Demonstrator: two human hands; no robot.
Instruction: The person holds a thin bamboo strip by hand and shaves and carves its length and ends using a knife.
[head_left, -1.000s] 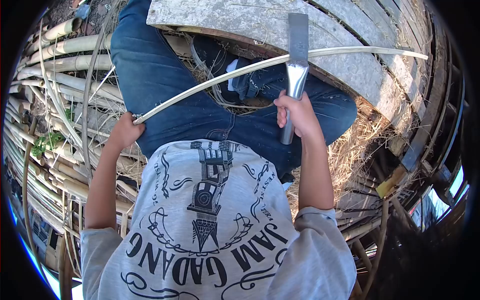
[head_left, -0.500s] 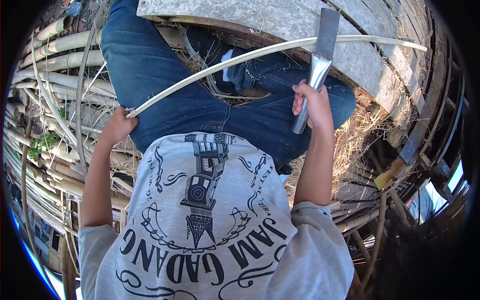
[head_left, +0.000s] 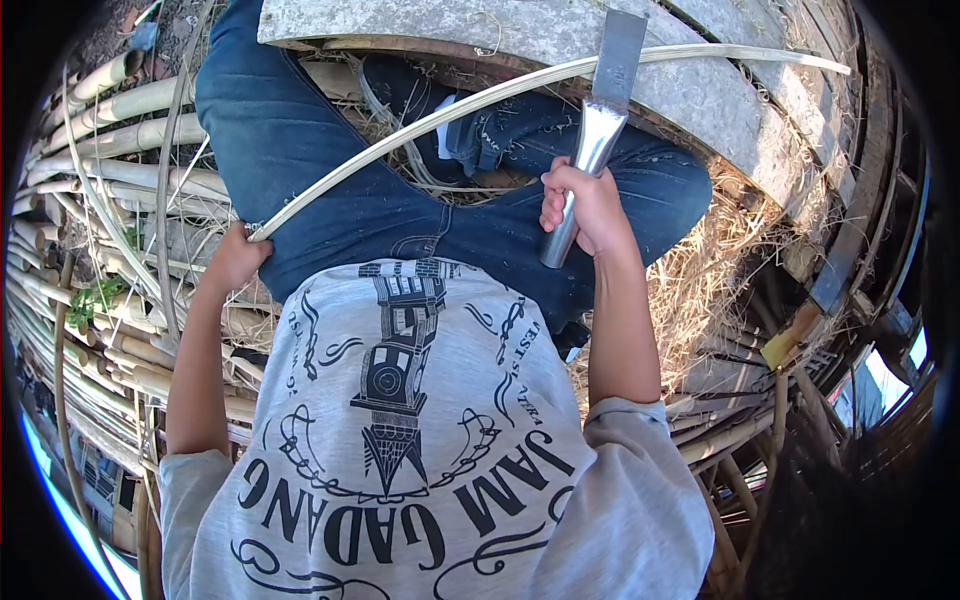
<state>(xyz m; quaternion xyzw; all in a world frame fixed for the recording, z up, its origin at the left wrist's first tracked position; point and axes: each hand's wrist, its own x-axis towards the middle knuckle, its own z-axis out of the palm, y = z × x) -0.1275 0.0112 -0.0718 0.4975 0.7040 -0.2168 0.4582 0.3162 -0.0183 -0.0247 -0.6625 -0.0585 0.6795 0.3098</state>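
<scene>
My left hand point(head_left: 238, 258) is closed round the near end of a long, pale bamboo strip point(head_left: 400, 137), beside my thigh. From there the strip arcs up across my legs and over a grey board to the upper right. My right hand point(head_left: 590, 208) grips the shiny round metal handle of a knife with a broad, square-ended blade point(head_left: 619, 62). The blade lies across the strip, over the board's edge; whether it presses on the strip I cannot tell.
A weathered grey board point(head_left: 400, 22) lies before my legs, with more slats at the upper right. Bamboo poles point(head_left: 120, 140) are stacked on my left. Pale shavings point(head_left: 700, 290) are heaped on my right. My crossed legs in jeans point(head_left: 270, 130) are under the strip.
My right hand has moved the knife left along the strip, with the blade tilting further right. The strip's middle and far part have risen slightly in view. My left hand keeps its hold.
</scene>
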